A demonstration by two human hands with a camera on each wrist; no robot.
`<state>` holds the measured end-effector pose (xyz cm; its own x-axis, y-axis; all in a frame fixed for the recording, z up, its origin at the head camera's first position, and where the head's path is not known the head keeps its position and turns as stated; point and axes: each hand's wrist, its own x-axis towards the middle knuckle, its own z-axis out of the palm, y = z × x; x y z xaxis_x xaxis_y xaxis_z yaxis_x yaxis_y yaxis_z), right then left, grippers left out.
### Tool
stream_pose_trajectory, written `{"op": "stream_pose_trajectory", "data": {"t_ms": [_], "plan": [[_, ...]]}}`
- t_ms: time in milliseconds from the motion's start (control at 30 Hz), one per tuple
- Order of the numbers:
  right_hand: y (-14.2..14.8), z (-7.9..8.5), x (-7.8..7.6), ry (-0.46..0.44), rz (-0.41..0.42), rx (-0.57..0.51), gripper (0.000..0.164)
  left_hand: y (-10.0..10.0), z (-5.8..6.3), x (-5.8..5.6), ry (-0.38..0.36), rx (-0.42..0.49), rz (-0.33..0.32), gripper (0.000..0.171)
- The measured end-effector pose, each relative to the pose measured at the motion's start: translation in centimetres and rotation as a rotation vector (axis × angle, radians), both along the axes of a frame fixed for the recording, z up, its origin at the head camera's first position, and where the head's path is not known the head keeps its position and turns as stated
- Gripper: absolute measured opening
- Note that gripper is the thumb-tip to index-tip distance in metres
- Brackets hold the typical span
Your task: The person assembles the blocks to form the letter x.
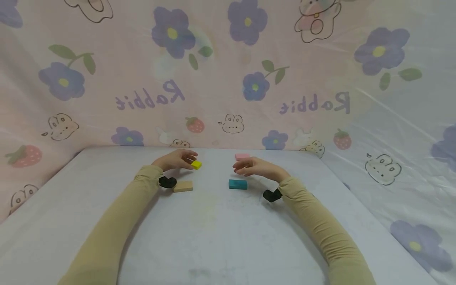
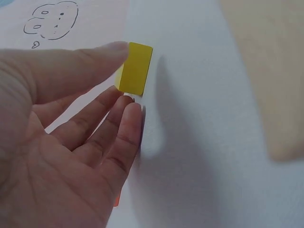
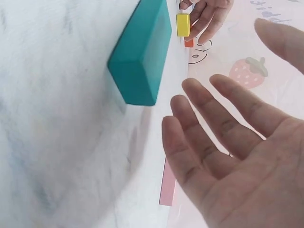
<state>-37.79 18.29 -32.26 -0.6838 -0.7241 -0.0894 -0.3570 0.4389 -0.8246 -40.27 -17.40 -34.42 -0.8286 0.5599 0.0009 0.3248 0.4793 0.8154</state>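
In the head view my left hand (image 1: 175,159) pinches a small yellow block (image 1: 196,164) by the thumb and a fingertip. The left wrist view shows the thumb (image 2: 102,57) against one side of it, with a shadow on the table below. Behind the left hand, an orange-red block (image 3: 189,42) is mostly hidden. My right hand (image 1: 259,168) has its fingers spread and slightly bent, holding nothing. It hovers between a teal block (image 1: 238,184), nearer the body, and a pink block (image 1: 242,156) farther back.
A beige wooden block (image 1: 183,186) lies by the left wrist, close to a black wrist strap (image 1: 167,182). The white table (image 1: 221,241) ends at a patterned curtain (image 1: 221,71) at the back. More curtain hangs along both sides.
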Motion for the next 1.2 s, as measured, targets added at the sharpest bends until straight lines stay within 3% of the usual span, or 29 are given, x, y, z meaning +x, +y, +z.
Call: {"op": "stream_pose_trajectory", "data": {"t_ms": [267,667,933,1200], "plan": [[0.0,-0.3,-0.1,-0.002,0.029,0.028,0.048,-0.2,0.0,-0.4,-0.069,0.035,0.017,0.059],[0.2,-0.5,0.0,-0.022,0.081,0.038,0.05,-0.5,-0.5,-1.1,-0.085,0.056,0.024,0.058],[-0.1,-0.6,0.3,0.0,0.118,0.048,0.053,0.0,-0.4,-1.1,-0.061,0.021,0.033,0.056],[-0.3,-0.7,0.3,0.032,0.1,0.1,0.056,0.1,-0.3,-1.3,-0.028,-0.03,0.041,0.055]]}}
